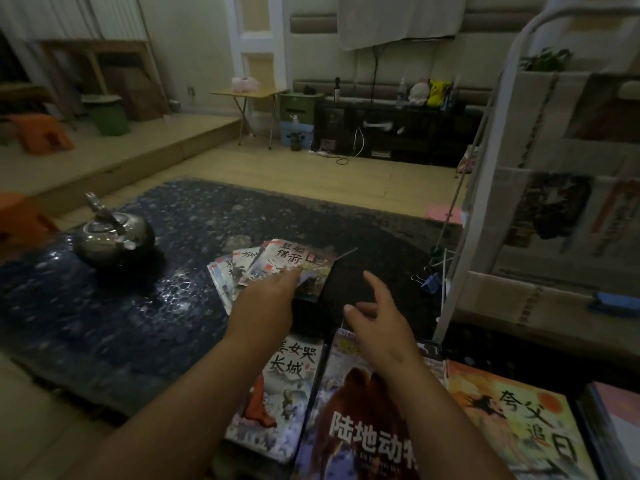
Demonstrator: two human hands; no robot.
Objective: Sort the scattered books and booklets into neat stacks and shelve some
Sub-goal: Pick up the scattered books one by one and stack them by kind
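The left hand (268,294) was clamped on a fanned sheaf of thin booklets (273,268), held above the dark glossy table (121,313) near a steel kettle (114,239). The right hand (375,323) hovered beside it, fingers spread, holding nothing. Below lay three booklets side by side: a grey one (277,403), a bear-covered one (353,427), and an orange one (512,420).

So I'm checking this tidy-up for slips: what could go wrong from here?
The left hand grips a loose fan of booklets by one end, so some may slide out. A metal kettle stands close to the left on the same dark table, so a sweeping move could knock it. The right hand hovers empty, not steadying the fan.
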